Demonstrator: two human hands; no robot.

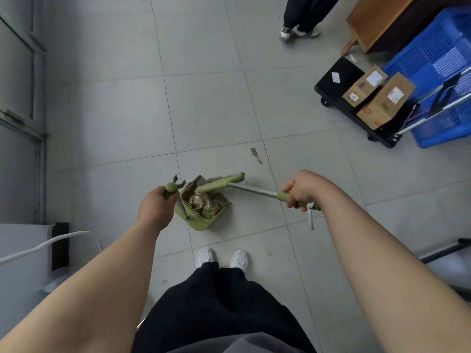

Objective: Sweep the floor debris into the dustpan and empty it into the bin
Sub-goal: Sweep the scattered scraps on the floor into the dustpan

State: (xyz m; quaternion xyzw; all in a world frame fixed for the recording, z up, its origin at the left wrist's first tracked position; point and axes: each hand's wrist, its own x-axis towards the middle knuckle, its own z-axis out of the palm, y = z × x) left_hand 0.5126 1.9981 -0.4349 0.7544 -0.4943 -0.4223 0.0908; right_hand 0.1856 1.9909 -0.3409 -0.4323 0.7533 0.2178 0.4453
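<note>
The floor (216,98) around me is pale grey square tile with thin dark joints. Off to my right stands a blue plastic crate (433,57) with lattice walls. Against it is a flat black trolley (336,80) carrying two taped cardboard boxes (382,103). Another person's legs (303,16) stand further ahead, all of this well apart from my sweeping spot. Just ahead of my white shoes (206,257) the green plastic dustpan (201,222) sits on the tile, comb teeth along its rim, heaped with crumpled brown debris (204,203). My left hand (155,210) is wrapped round its upright handle. My right hand (300,191) clutches the green grip of the broom (216,186), whose steel shaft slants down to the head at the pan's mouth. One small ridged brown scrap (256,155) lies on the floor beyond.
</note>
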